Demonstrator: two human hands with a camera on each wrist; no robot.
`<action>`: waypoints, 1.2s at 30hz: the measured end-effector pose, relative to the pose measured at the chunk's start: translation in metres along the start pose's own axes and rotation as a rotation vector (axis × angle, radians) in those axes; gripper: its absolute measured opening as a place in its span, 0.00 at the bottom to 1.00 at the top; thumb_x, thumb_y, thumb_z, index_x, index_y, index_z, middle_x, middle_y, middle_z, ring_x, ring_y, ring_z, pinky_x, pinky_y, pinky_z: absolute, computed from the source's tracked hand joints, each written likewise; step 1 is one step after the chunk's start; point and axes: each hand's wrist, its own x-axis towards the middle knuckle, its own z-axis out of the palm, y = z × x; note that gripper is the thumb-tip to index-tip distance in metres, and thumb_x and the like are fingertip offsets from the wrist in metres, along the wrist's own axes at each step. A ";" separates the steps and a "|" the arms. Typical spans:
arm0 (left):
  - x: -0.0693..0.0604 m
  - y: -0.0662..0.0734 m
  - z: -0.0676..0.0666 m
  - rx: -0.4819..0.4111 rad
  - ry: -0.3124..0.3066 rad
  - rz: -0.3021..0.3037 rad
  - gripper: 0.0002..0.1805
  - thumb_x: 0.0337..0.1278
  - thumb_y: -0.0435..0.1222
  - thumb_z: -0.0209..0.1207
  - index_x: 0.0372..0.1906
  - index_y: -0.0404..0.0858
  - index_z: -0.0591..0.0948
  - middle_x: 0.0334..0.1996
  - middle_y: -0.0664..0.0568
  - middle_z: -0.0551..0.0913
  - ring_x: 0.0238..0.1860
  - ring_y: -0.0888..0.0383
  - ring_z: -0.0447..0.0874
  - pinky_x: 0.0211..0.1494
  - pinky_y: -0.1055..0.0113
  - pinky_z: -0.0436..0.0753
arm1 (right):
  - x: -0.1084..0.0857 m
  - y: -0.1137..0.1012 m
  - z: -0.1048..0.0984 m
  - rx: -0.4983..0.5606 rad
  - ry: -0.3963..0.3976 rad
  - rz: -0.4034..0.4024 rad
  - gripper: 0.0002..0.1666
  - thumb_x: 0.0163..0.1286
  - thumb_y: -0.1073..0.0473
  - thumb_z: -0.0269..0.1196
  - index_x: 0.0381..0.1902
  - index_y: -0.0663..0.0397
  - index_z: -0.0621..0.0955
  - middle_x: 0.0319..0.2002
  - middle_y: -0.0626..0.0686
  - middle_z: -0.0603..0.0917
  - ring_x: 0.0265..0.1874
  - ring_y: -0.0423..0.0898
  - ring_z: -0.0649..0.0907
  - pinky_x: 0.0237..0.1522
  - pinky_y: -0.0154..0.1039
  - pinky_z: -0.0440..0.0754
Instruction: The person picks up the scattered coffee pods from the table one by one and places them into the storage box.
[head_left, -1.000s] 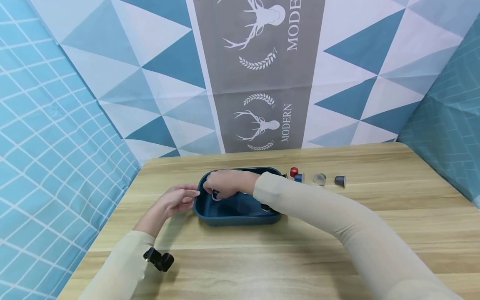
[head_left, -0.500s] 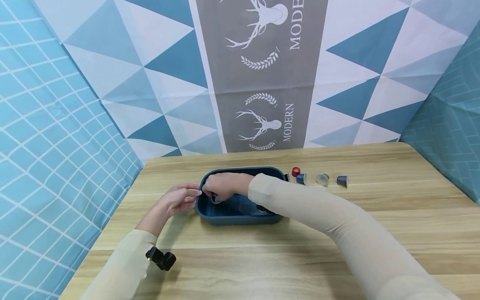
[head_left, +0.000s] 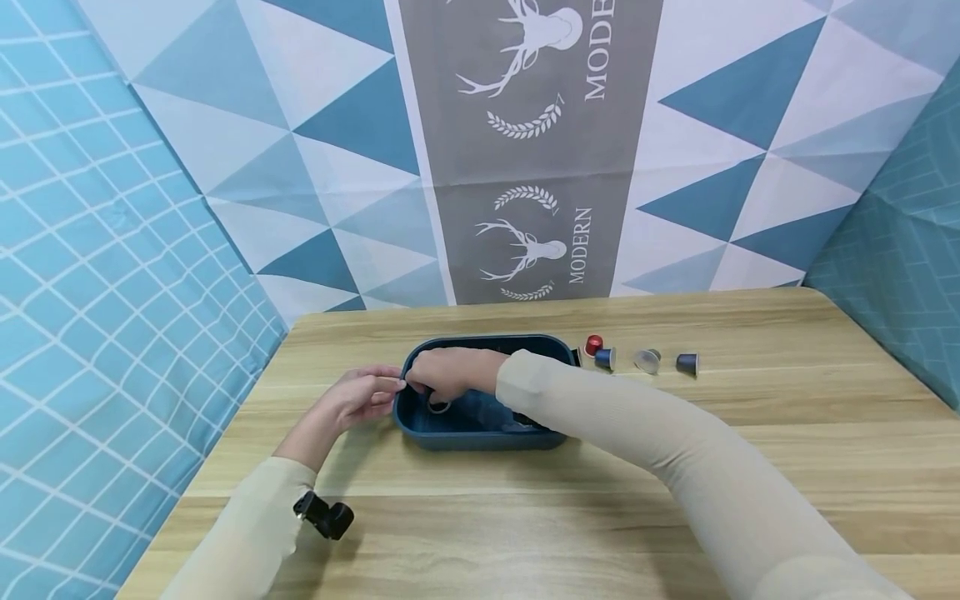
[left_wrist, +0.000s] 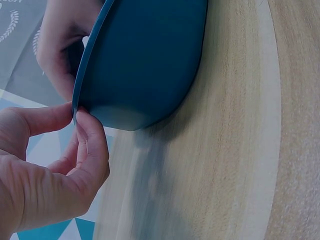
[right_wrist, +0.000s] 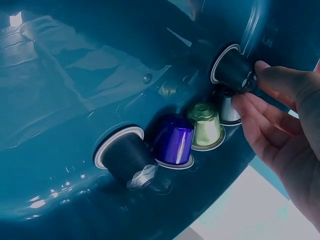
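Note:
The blue oval tub [head_left: 480, 442] stands on the wooden table, its left end between the two hands. My left hand [head_left: 358, 400] pinches the tub's rim between thumb and fingers; the left wrist view shows this hand [left_wrist: 60, 170] at the wall [left_wrist: 145, 60]. Inside the tub, my right hand [head_left: 453, 373] pinches a black capsule [right_wrist: 232, 70] by its narrow end, as the right hand [right_wrist: 285, 105] shows in the right wrist view. Beside it lie a silver capsule [right_wrist: 229, 109], a green one [right_wrist: 206, 127], a purple one [right_wrist: 174, 140] and another black one [right_wrist: 127, 157].
Right of the tub on the table [head_left: 480, 533] lie a red capsule [head_left: 593, 345], a blue one [head_left: 605, 358], a pale one [head_left: 647, 361] and a dark blue one [head_left: 687, 363]. A dark object partly shows at the tub's right end. A patterned cloth hangs behind the table.
The head view has shifted slightly, so the scene sits a little further right. The capsule under my right hand shows its pale rim at a slightly different place; the left hand keeps its hold.

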 end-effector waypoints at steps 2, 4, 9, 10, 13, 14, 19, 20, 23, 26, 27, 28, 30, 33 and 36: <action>0.000 0.000 0.001 -0.002 -0.001 -0.001 0.27 0.64 0.34 0.56 0.66 0.34 0.65 0.24 0.61 0.78 0.23 0.70 0.77 0.31 0.78 0.80 | -0.001 0.000 0.000 -0.006 -0.002 0.002 0.09 0.67 0.60 0.62 0.44 0.54 0.81 0.41 0.51 0.85 0.39 0.42 0.83 0.45 0.31 0.80; -0.001 0.001 0.002 -0.007 -0.006 0.002 0.27 0.64 0.33 0.56 0.66 0.34 0.64 0.25 0.61 0.78 0.24 0.70 0.77 0.31 0.78 0.80 | -0.001 0.000 0.000 -0.016 -0.003 0.003 0.09 0.67 0.60 0.62 0.44 0.54 0.81 0.41 0.51 0.85 0.40 0.42 0.83 0.46 0.31 0.80; -0.003 0.001 0.003 -0.019 -0.018 0.014 0.28 0.64 0.33 0.56 0.66 0.33 0.64 0.24 0.61 0.79 0.23 0.71 0.78 0.31 0.78 0.80 | -0.003 0.000 0.001 -0.043 -0.004 0.009 0.09 0.68 0.58 0.62 0.45 0.53 0.81 0.42 0.50 0.85 0.40 0.41 0.83 0.46 0.31 0.80; -0.003 0.001 0.003 -0.018 -0.019 0.015 0.28 0.64 0.33 0.56 0.66 0.33 0.64 0.24 0.61 0.79 0.23 0.71 0.78 0.31 0.78 0.80 | -0.003 0.000 0.001 -0.047 -0.003 0.011 0.09 0.68 0.58 0.62 0.45 0.52 0.81 0.42 0.50 0.85 0.40 0.41 0.83 0.46 0.31 0.80; -0.003 0.001 0.003 -0.018 -0.017 0.016 0.27 0.64 0.34 0.56 0.66 0.33 0.64 0.24 0.61 0.79 0.24 0.71 0.78 0.31 0.78 0.80 | -0.007 0.000 -0.003 -0.052 0.006 0.021 0.09 0.67 0.57 0.63 0.44 0.51 0.81 0.42 0.49 0.84 0.39 0.40 0.82 0.46 0.32 0.80; -0.003 0.000 0.002 -0.016 -0.017 0.017 0.27 0.64 0.34 0.56 0.66 0.33 0.64 0.24 0.61 0.79 0.24 0.71 0.78 0.31 0.78 0.80 | -0.009 0.000 -0.004 -0.056 0.009 0.025 0.10 0.67 0.56 0.63 0.44 0.51 0.81 0.42 0.48 0.84 0.40 0.40 0.82 0.46 0.32 0.80; -0.003 -0.001 0.001 -0.028 -0.018 0.021 0.26 0.64 0.33 0.56 0.65 0.32 0.65 0.25 0.60 0.79 0.25 0.70 0.78 0.33 0.77 0.81 | -0.020 -0.002 -0.016 -0.077 0.005 0.038 0.12 0.67 0.54 0.63 0.47 0.51 0.81 0.45 0.49 0.85 0.43 0.42 0.82 0.49 0.34 0.80; -0.003 -0.001 0.001 -0.030 -0.017 0.021 0.26 0.64 0.33 0.56 0.65 0.32 0.64 0.25 0.60 0.79 0.26 0.70 0.78 0.33 0.77 0.81 | -0.022 -0.002 -0.018 -0.076 0.001 0.042 0.13 0.67 0.55 0.63 0.47 0.51 0.81 0.45 0.49 0.85 0.43 0.42 0.82 0.50 0.34 0.80; -0.002 -0.002 0.001 -0.030 -0.014 0.019 0.27 0.64 0.33 0.56 0.65 0.32 0.64 0.26 0.60 0.79 0.27 0.70 0.78 0.33 0.77 0.81 | -0.029 -0.001 -0.023 -0.065 -0.007 0.057 0.13 0.66 0.55 0.64 0.47 0.52 0.81 0.46 0.49 0.85 0.45 0.43 0.82 0.51 0.35 0.80; -0.002 -0.002 0.001 -0.021 0.000 0.014 0.26 0.64 0.33 0.57 0.65 0.33 0.65 0.27 0.60 0.79 0.27 0.70 0.78 0.33 0.77 0.81 | -0.036 0.001 -0.025 -0.055 -0.013 0.077 0.15 0.65 0.55 0.65 0.49 0.52 0.81 0.48 0.49 0.85 0.46 0.43 0.83 0.51 0.36 0.81; -0.002 -0.002 0.001 -0.015 0.000 0.014 0.26 0.64 0.33 0.57 0.65 0.33 0.65 0.27 0.60 0.79 0.27 0.70 0.78 0.33 0.77 0.81 | -0.038 0.002 -0.026 -0.052 -0.011 0.082 0.16 0.65 0.55 0.65 0.49 0.52 0.81 0.48 0.49 0.85 0.47 0.43 0.83 0.52 0.36 0.81; -0.002 -0.002 0.001 -0.011 -0.001 0.015 0.27 0.64 0.34 0.57 0.65 0.33 0.65 0.27 0.60 0.79 0.26 0.70 0.78 0.33 0.77 0.81 | -0.041 0.003 -0.026 -0.051 -0.009 0.087 0.16 0.65 0.56 0.65 0.50 0.52 0.81 0.49 0.50 0.85 0.47 0.43 0.83 0.52 0.36 0.81; -0.002 -0.003 0.001 -0.007 0.004 0.014 0.26 0.64 0.34 0.56 0.65 0.33 0.66 0.27 0.60 0.80 0.26 0.70 0.78 0.33 0.77 0.81 | -0.048 0.004 -0.027 -0.050 -0.003 0.095 0.16 0.65 0.56 0.65 0.50 0.52 0.81 0.50 0.50 0.84 0.47 0.44 0.82 0.52 0.37 0.81; -0.001 -0.003 0.001 -0.004 0.007 0.013 0.26 0.64 0.34 0.56 0.65 0.33 0.66 0.26 0.61 0.80 0.25 0.70 0.78 0.33 0.77 0.81 | -0.058 0.007 -0.027 -0.047 0.007 0.103 0.16 0.65 0.56 0.65 0.50 0.53 0.81 0.50 0.51 0.84 0.48 0.44 0.82 0.53 0.38 0.80; 0.000 -0.002 0.002 -0.012 0.008 0.018 0.26 0.63 0.33 0.57 0.65 0.33 0.66 0.26 0.61 0.81 0.25 0.70 0.78 0.33 0.77 0.81 | -0.069 0.009 -0.027 -0.039 0.025 0.112 0.16 0.64 0.56 0.66 0.49 0.54 0.81 0.49 0.52 0.84 0.48 0.45 0.82 0.53 0.39 0.80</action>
